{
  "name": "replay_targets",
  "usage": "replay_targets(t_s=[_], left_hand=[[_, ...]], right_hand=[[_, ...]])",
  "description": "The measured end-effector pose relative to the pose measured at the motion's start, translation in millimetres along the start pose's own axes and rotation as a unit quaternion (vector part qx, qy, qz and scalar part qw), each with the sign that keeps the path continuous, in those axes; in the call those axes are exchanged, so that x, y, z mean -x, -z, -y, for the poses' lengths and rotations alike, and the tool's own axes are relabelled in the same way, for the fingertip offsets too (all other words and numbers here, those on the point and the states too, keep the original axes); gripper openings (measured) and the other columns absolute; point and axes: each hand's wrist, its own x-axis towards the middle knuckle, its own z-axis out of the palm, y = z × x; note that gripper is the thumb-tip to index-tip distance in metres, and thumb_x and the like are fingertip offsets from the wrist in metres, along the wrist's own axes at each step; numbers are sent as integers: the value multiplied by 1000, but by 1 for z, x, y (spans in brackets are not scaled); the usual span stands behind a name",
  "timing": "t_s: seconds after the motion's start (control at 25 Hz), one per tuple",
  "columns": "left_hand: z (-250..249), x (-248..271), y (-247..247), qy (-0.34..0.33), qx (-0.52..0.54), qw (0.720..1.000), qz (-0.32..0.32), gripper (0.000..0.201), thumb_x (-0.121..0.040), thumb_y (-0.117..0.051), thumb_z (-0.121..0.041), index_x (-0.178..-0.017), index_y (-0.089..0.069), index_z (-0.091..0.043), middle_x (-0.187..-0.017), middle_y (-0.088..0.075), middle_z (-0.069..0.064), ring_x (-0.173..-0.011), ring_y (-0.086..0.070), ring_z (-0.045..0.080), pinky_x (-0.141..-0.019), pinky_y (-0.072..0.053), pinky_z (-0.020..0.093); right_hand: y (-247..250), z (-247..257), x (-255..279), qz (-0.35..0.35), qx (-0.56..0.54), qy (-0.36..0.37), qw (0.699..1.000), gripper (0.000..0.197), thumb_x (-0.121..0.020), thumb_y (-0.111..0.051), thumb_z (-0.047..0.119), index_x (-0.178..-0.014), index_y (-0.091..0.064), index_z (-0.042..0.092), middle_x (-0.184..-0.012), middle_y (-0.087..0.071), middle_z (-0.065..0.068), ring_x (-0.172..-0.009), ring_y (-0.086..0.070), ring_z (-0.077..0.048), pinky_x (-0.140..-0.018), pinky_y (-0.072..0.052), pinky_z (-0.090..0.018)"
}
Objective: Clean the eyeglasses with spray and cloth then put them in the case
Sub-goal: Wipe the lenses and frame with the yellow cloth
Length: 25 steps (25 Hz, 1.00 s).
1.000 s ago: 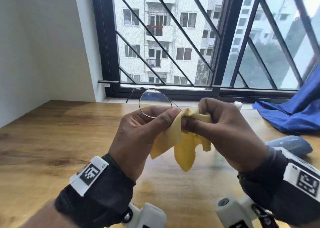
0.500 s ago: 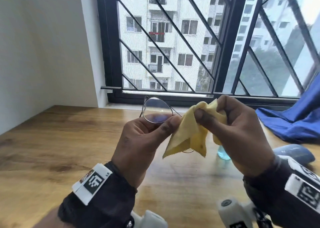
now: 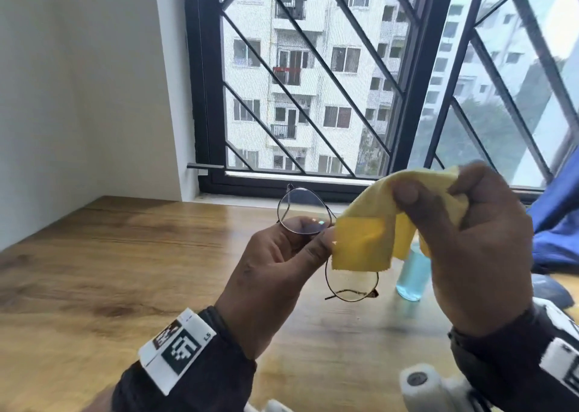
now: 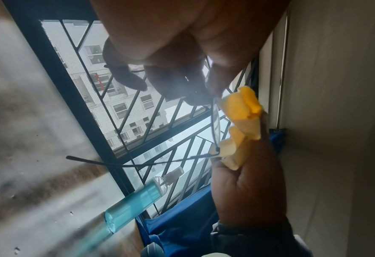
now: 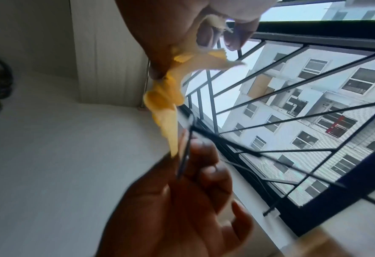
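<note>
Glasses (image 3: pixel 316 220) sit above the table (image 3: pixel 125 270), pinched at the bridge in the left hand's (image 3: pixel 275 273) grip, while the right hand (image 3: pixel 476 239) clasps a yellow cloth (image 3: pixel 363 242) draped against one lens.

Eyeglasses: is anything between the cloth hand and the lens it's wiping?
Nothing visible. The right hand holds the yellow cloth draped over one lens of the eyeglasses, which the left hand pinches.
</note>
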Motion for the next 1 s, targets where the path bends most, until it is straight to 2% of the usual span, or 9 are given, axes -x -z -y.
replay_targets(t_s=[0.08,0.24,0.28,0.36,0.56,0.64,0.72,0.84,1.0], left_hand=[[0,-2,2,1,-18,1000,-8,24,-83,-70,-20,-100,-73,-3,-82,-78,0,-76,-68,2,-73,-51,12],[5,1,7,-28,-154,987,23,19,-82,-66,-8,-97,-76,-15,-93,-77,9,-89,-70,27,-81,-59,53],[4,3,7,-44,-195,979,45,27,-79,-63,-2,-98,-76,-17,-93,-77,6,-91,-70,27,-79,-59,54],[1,8,5,-89,-258,959,70,32,-74,-62,1,-96,-75,-18,-91,-77,1,-89,-71,23,-75,-59,44],[-4,11,-3,-137,-354,921,86,22,-77,-65,-38,-81,-69,-17,-79,-70,-1,-75,-63,20,-65,-52,39],[-6,9,2,-144,-336,928,74,12,-70,-64,-20,-81,-68,-18,-76,-69,-6,-71,-62,12,-62,-51,28],[-7,9,4,-137,-329,931,76,23,-64,-59,-11,-83,-68,-18,-76,-70,-4,-71,-63,15,-60,-51,30],[1,11,-4,-141,-355,920,83,9,-72,-63,-18,-81,-63,-18,-70,-68,-1,-66,-62,20,-59,-50,31],[0,9,3,-134,-357,921,76,3,-72,-63,-15,-73,-61,-17,-64,-64,-9,-59,-58,7,-54,-46,25]], right_hand=[[4,4,-4,2,-29,30,999,47,-70,-82,55,-79,-46,26,-63,-61,19,-55,-52,3,-55,-41,-11],[0,2,4,144,14,44,988,44,-64,-87,45,-72,-49,24,-72,-55,3,-65,-53,-7,-58,-43,-17],[-2,1,8,178,52,66,980,42,-63,-89,42,-70,-51,26,-75,-55,4,-70,-54,-11,-62,-44,-19],[-6,1,13,200,96,109,969,41,-64,-91,40,-69,-52,30,-83,-55,0,-79,-55,-17,-67,-43,-21],[-2,4,2,96,121,92,984,38,-67,-87,38,-68,-50,32,-82,-51,3,-75,-51,-7,-66,-36,-10],[-2,4,5,144,108,76,981,39,-66,-89,40,-68,-51,31,-84,-52,3,-77,-52,-9,-66,-37,-12],[-4,5,9,199,109,66,972,41,-64,-91,44,-68,-52,33,-86,-54,4,-82,-54,-15,-67,-40,-16],[-5,6,6,161,108,56,980,40,-64,-89,44,-66,-51,32,-80,-51,9,-76,-52,-10,-65,-36,-12],[-5,3,5,177,124,16,976,40,-63,-85,48,-66,-51,27,-75,-48,9,-68,-47,-7,-60,-34,-11]])
